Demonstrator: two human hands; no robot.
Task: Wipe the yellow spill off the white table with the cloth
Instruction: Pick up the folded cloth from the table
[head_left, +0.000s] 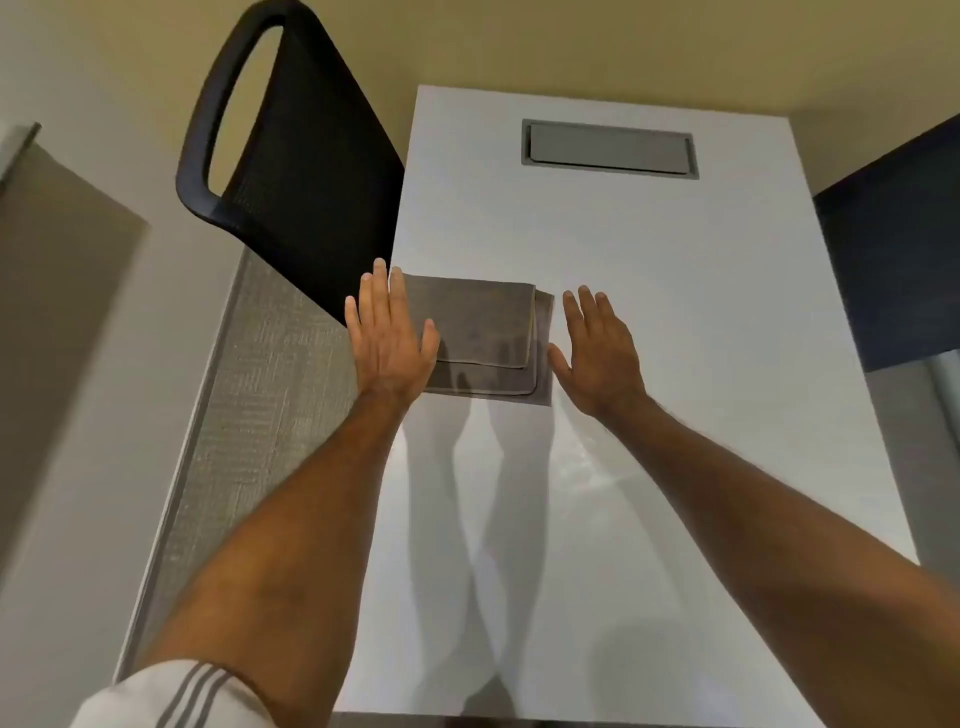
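A folded grey cloth (483, 332) lies flat on the white worktop (675, 291), close to its left edge. The left hand (390, 338) is spread flat, palm down, over the cloth's left end; its grip is wide and holds nothing. The right hand (600, 348) is just right of the cloth, fingers also spread, grip wide and holding nothing. No yellow spill can be made out. A grey hatch (610, 149) is set in the far worktop. A black chair (291, 156) stands at far left.
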